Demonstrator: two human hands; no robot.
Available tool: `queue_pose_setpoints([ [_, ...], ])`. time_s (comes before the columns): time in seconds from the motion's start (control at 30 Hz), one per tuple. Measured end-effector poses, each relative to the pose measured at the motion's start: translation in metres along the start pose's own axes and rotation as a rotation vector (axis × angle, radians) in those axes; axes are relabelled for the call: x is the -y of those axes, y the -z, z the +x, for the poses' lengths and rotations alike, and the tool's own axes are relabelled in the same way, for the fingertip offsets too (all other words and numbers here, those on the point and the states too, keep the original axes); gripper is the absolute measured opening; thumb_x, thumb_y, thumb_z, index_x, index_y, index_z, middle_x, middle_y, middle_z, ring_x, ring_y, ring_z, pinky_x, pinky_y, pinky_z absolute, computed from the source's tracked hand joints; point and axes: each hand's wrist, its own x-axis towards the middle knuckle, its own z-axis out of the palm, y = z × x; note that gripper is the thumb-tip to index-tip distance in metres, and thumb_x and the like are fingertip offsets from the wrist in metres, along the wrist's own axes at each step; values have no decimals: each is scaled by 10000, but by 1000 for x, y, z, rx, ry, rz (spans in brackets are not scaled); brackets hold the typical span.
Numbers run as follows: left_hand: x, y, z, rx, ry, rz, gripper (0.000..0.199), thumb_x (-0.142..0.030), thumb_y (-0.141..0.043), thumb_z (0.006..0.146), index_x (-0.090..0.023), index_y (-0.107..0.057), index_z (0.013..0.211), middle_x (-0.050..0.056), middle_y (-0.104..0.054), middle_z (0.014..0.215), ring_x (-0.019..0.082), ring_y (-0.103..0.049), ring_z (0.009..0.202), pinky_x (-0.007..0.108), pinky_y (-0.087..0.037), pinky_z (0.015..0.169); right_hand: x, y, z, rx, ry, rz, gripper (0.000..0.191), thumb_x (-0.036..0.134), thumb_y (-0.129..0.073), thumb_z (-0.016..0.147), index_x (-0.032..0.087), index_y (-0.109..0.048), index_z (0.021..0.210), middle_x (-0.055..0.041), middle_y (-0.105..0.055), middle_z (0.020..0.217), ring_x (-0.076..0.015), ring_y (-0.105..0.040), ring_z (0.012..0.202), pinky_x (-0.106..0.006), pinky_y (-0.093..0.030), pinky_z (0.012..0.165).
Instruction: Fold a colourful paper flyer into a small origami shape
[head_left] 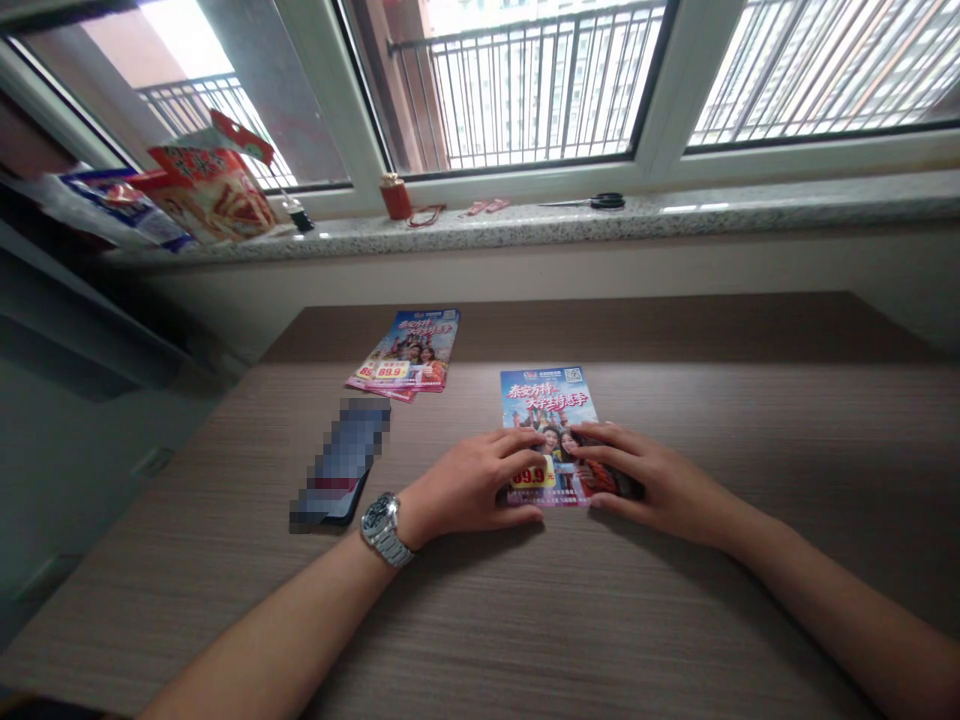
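A colourful printed flyer [546, 392] lies flat on the wooden table in front of me, its QR code at the far right corner. My left hand [480, 478] rests over its left edge, fingers stretched across the print and thumb by the near edge. From the other side, my right hand [649, 482] lies on the right edge with its fingers extended and apart. Both hands are open and touch the flyer without gripping it; they cover parts of its lower half. A metal wristwatch [385, 528] is on my left wrist.
Farther left is a small, slightly fanned pile of similar flyers [416, 345]. A phone [349, 455], its screen blurred out, lies nearer me. Scissors [600, 201], a reddish-brown container [395, 197] and snack bags [214, 190] stand or lie on the stone windowsill [480, 232].
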Motion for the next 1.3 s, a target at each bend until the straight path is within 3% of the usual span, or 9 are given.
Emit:
queue_pose_setpoints([
  [0.87, 2, -5, 2, -45, 20, -2, 278, -339, -585, 996, -219, -609, 1245, 86, -585, 1431, 245, -585, 1291, 420, -490, 1104, 1, 2, -1, -20, 30, -37, 642, 393, -725, 882, 312, -513, 1482, -109, -496, 1557, -325, -481, 1417, -566, -437, 1137],
  [1.17, 3, -7, 3, -57, 15, -9, 282, -324, -545, 1017, -222, -612, 1272, 84, -586, 1437, 239, -577, 1307, 420, -473, 1125, -1, 1, -1, -72, 50, -47, 462, 351, -700, 904, 325, -632, 1360, -86, -553, 1517, -320, -525, 1384, -572, -446, 1131],
  [1.3, 1, -3, 2, -20, -20, -11, 405, -454, -633, 958, -206, -610, 1277, 106, -558, 1467, 266, -558, 1327, 430, -445, 1152, 0, 0, -1, -91, 51, -58, 390, 332, -663, 933, 297, -661, 1321, -97, -576, 1493, -314, -548, 1364, -551, -462, 1125],
])
